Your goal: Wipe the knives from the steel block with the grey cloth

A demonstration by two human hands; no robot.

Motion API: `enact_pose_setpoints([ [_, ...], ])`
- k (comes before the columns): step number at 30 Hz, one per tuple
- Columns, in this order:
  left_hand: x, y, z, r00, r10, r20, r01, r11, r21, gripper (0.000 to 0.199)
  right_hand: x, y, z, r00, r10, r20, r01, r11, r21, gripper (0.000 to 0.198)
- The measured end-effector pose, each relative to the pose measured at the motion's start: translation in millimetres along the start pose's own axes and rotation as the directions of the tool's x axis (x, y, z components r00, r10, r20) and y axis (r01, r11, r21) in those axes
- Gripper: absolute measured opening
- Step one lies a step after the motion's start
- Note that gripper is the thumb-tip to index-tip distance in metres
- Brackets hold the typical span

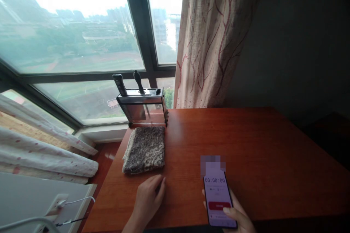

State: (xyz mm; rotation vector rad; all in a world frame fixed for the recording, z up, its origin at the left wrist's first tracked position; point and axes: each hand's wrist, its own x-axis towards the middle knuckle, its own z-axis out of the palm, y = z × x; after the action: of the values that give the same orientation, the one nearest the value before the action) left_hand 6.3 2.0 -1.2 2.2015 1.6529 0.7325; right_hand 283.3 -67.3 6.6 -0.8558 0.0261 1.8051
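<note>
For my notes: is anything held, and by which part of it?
The right hand holds the phone by its lower part; the left hand shows nothing held.

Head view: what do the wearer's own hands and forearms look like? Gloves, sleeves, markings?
Left hand: human, five-fingered type, ungloved; no watch or bracelet on the visible wrist, no sleeve in frame. Right hand: also ungloved, partly hidden and cut by the lower edge, so its cuff can't be judged. No cables or clear markings on either; rings can't be ruled out.
</note>
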Motion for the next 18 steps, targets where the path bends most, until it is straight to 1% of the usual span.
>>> enact_pose_setpoints([
  [7, -0.3, 0.0, 0.5, 1.000, 0.007, -0.019, -0.007, 1.000, 0.000, 0.023, 0.5, -1.0, -0.1, 1.000, 0.005, 0.023, -0.004, 1.000, -0.011, 0.059],
  [12, 0.2, 0.8, -0.1, 1.000, 0.009, -0.022, -0.009, 1.000, 0.005, 0.023, 0.6, -0.6, -0.9, 0.999, 0.007, 0.033, -0.007, 1.000, -0.012, 0.062],
  [18, 1.1, 2.3, -0.1, 0.999, 0.018, -0.039, -0.017, 1.000, 0.009, 0.024, 2.7, 1.2, -4.8, 0.999, -0.002, 0.044, 0.003, 1.000, -0.022, 0.059],
])
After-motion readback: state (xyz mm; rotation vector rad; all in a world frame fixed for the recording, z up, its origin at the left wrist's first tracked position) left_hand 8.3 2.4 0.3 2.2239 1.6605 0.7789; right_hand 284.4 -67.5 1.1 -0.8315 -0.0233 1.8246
